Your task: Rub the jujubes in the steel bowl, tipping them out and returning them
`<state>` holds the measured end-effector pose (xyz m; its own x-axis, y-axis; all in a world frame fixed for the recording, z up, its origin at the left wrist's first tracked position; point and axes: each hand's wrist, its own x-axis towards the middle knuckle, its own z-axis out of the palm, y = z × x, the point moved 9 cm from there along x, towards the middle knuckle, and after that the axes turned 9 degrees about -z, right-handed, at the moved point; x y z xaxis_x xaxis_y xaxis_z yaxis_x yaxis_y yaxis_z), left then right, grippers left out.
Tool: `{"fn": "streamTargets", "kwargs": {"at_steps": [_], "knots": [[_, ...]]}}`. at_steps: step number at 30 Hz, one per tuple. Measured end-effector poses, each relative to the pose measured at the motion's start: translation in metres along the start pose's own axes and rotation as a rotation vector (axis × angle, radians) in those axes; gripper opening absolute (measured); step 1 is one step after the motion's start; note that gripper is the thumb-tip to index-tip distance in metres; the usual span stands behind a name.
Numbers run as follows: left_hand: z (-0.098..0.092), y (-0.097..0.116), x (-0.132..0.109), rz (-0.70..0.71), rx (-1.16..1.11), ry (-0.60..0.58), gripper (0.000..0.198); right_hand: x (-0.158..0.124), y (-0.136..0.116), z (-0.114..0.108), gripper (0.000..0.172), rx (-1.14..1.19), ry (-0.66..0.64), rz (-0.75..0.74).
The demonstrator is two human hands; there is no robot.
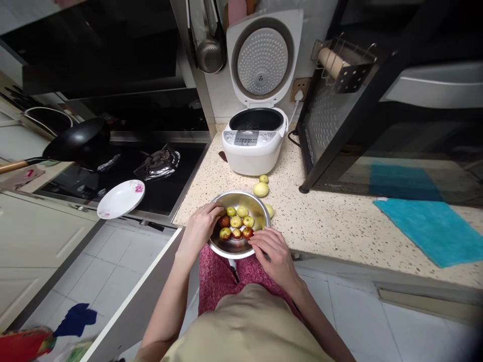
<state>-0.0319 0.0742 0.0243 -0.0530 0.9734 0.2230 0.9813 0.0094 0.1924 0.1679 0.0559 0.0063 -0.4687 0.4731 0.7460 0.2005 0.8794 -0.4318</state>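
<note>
A round stainless steel bowl (260,206) rests at the front edge of the counter, close against my body. Several fresh jujubes (236,221), yellow-green to red-brown, lie on its bottom. My left hand (202,223) is bent over the bowl's left rim, fingertips inside it near the fruit. Across the right rim lies my right hand (272,251), fingers curved inward with their tips by a red-brown jujube (248,233) and the thumb outside. Whether those fingertips press the jujube is hard to see. Behind the bowl, pale yellow-green fruits (260,189) sit on the speckled counter (320,226).
Beyond the fruits stands a white rice cooker (252,156), lid up. To the left are a gas stove (160,163), a black wok (79,143) and a white floral plate (121,199) over the stove's front edge. A turquoise cloth (433,231) and a black rack (313,166) are at right.
</note>
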Motion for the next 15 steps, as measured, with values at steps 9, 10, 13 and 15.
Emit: {"fn": "streamTargets", "kwargs": {"at_steps": [9, 10, 13, 15], "knots": [[0.0073, 0.007, -0.0023, -0.005, -0.036, -0.028, 0.025, 0.0008, -0.0007, -0.0007, 0.022, -0.005, 0.004, -0.016], [0.0076, 0.0069, -0.0024, -0.004, -0.037, -0.027, 0.026, 0.0003, -0.0005, -0.0003, 0.022, -0.005, 0.002, -0.015], [0.0047, 0.0059, -0.0046, 0.001, -0.041, -0.001, 0.025, -0.0007, 0.0006, 0.0, 0.021, 0.004, 0.0, -0.01], [-0.0009, 0.0067, -0.0084, 0.015, -0.059, 0.031, 0.024, 0.0004, 0.0035, -0.0033, 0.019, 0.008, 0.022, -0.008]]}}
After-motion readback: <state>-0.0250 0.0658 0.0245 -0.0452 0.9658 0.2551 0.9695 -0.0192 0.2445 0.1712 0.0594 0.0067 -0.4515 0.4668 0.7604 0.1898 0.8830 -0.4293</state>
